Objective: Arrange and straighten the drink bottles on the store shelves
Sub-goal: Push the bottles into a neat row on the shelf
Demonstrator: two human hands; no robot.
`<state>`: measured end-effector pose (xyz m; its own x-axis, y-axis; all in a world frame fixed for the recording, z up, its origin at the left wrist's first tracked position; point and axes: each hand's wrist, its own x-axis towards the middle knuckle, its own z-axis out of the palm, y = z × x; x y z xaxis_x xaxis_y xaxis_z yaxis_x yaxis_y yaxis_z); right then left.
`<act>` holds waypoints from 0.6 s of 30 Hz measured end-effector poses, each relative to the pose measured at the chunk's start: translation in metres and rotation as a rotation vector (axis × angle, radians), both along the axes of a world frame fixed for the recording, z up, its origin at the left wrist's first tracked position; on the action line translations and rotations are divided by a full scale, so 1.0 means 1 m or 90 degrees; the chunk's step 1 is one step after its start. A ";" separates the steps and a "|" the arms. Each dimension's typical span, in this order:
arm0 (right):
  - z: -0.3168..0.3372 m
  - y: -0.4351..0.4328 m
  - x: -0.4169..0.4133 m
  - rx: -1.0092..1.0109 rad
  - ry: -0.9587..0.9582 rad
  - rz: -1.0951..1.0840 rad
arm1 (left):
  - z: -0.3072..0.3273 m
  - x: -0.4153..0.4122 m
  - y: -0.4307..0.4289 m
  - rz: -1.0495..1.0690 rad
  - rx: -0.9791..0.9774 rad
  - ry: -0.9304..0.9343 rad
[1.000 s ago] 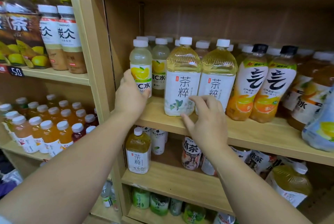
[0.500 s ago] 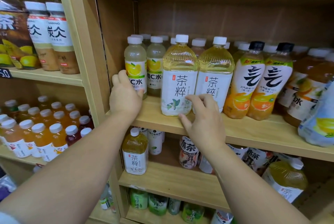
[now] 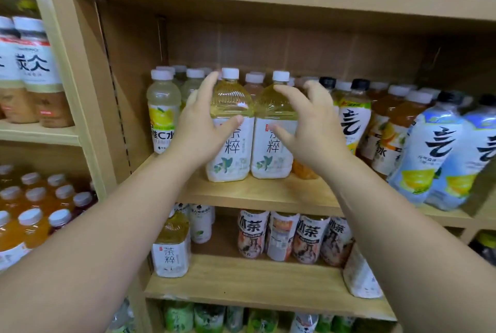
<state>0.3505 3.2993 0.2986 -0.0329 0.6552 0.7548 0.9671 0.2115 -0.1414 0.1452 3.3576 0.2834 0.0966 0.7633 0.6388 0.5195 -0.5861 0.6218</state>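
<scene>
Two large yellow tea bottles with white caps and white labels stand side by side at the front of the middle shelf [image 3: 257, 194]. My left hand [image 3: 198, 128] cups the left side of the left tea bottle [image 3: 233, 152], thumb across its label. My right hand [image 3: 314, 131] is spread wide at the right tea bottle [image 3: 271, 156]; its thumb and forefinger touch the front, and the other fingers curl in the air.
A pale lemon drink bottle [image 3: 162, 112] stands left of the pair, and black-capped orange bottles [image 3: 354, 120] and blue-labelled bottles [image 3: 429, 155] crowd the right. More bottles fill the rows behind. A single tea bottle [image 3: 171, 249] stands on the shelf below.
Both hands have risen from the shelf's front edge and the bottle bases to the upper bodies of the two tea bottles. The camera has moved closer and tilted up.
</scene>
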 end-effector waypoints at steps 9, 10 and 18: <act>0.009 0.015 -0.006 -0.108 -0.169 -0.100 | -0.004 -0.003 0.004 -0.046 -0.024 -0.037; 0.010 0.013 -0.007 -0.109 -0.154 -0.092 | -0.004 -0.004 0.005 -0.047 -0.037 -0.043; -0.011 -0.010 -0.003 -0.017 -0.011 0.065 | -0.009 -0.011 0.008 -0.026 -0.064 -0.098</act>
<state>0.3474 3.2890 0.2877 -0.1133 0.6673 0.7361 0.9429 0.3057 -0.1320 0.1344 3.3655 0.2748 0.0363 0.8215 0.5691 0.3911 -0.5357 0.7483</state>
